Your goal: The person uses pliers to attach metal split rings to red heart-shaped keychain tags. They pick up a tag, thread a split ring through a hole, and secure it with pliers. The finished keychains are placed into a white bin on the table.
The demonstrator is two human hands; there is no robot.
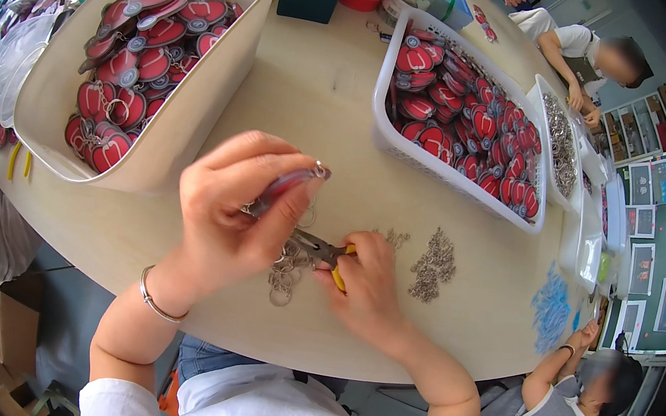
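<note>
My left hand is closed on a red keychain charm, raised above the table with a small metal loop at its top end. My right hand grips pliers with yellow handles. The jaws point left and reach under my left hand, whose fingers partly hide them. Just below the jaws lies a cluster of silver key rings. To the right of my right hand is a pile of small silver metal links, with a smaller scatter of them beside it.
A deep cream bin of red charms with rings stands left; a white basket of red charms stands right. Beyond it is a tray of metal parts. Blue strips lie at the right edge. Other people sit around the table.
</note>
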